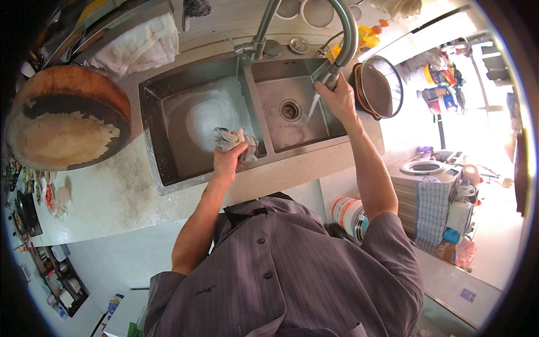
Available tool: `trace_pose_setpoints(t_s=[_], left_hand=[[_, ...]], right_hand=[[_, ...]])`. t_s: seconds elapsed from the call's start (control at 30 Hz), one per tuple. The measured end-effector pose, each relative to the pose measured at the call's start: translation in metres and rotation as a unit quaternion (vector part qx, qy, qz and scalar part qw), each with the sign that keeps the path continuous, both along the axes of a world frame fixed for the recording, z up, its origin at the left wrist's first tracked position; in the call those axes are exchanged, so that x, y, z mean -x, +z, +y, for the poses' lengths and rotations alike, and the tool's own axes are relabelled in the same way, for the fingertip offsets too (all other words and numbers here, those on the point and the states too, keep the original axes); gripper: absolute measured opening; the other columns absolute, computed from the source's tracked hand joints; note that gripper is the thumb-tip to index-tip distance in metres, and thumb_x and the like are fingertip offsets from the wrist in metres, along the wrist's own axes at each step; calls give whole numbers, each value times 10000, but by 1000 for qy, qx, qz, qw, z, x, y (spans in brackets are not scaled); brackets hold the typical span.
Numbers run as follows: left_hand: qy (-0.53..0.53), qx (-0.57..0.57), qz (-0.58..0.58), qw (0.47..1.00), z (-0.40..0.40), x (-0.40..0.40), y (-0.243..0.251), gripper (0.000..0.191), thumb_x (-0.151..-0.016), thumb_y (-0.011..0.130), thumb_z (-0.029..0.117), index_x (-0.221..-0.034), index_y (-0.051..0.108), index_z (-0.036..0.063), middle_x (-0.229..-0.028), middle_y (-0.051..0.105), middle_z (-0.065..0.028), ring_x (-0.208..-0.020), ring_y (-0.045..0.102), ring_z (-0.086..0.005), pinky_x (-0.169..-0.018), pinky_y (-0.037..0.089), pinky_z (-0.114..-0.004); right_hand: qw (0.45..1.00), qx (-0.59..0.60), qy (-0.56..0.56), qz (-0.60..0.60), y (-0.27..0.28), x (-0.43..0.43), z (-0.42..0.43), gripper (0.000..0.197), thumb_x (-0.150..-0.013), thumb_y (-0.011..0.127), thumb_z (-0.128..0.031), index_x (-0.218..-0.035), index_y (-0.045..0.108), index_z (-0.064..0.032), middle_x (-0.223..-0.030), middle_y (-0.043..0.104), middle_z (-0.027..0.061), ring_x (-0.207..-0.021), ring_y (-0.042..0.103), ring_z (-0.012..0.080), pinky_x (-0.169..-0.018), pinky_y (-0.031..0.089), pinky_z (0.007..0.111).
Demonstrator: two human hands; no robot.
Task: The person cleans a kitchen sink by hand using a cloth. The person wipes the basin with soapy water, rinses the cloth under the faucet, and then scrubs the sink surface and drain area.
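My left hand grips a crumpled wet cloth at the front edge of the left basin of a steel double sink. White cloudy water or suds show on that basin's floor. My right hand holds the spray head of the arched metal faucet above the right basin. Water streams from it beside the drain. What the cloth hides under my left fingers cannot be made out.
A large round wooden chopping block leans left of the sink, near a white towel. A round mesh-like strainer stands at the sink's right. Behind the faucet are a metal lid and yellow bottles. A paint-type bucket sits below the counter.
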State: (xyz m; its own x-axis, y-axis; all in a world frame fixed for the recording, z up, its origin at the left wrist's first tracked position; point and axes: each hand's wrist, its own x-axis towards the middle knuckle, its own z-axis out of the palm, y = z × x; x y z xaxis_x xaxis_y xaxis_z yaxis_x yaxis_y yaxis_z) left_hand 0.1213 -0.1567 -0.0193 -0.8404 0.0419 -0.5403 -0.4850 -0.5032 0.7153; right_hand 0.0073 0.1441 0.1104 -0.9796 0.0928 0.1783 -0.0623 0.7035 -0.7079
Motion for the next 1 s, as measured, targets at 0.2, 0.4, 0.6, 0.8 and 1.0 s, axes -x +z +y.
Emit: trace_pose_setpoints(t_s=[0.2,0.4,0.6,0.8,1.0], left_hand=[[12,10,4,1000,4,-3,-3,311,-793,735,26,-1092,654,5,-1010,676,-46,-874,660,-143,-770,546,-307],[17,12,-24,999,2,-7,5,304,-794,731,2,-1087,652,-12,-992,686,-69,-861,673,-158,-753,561,-314],[18,30,1,999,9,-7,8,309,-805,727,23,-1103,651,-2,-999,687,-56,-868,677,-162,-756,568,-314],[17,20,10,1000,13,-5,9,331,-805,731,46,-1123,643,21,-1001,682,-39,-863,672,-147,-722,564,-302],[26,52,8,998,17,-5,11,343,-791,741,44,-1119,647,12,-998,684,-49,-861,672,-149,-683,558,-293]], right_hand=[[999,14,-2,44,-6,11,-7,446,-791,744,-265,-1133,584,-28,-917,697,138,-846,681,258,-780,518,357],[1000,4,-11,16,-1,8,-5,449,-792,745,-268,-1139,582,-34,-885,692,121,-803,675,237,-753,523,355],[998,25,8,65,-10,16,-2,449,-791,737,-276,-1135,577,-35,-887,688,131,-812,680,266,-749,521,376],[994,-24,3,108,-15,13,7,365,-787,768,-233,-1045,606,-33,-796,675,94,-679,630,188,-660,506,327],[996,19,10,84,-6,19,1,337,-793,725,-232,-1026,585,-33,-837,662,129,-779,662,284,-730,513,376]])
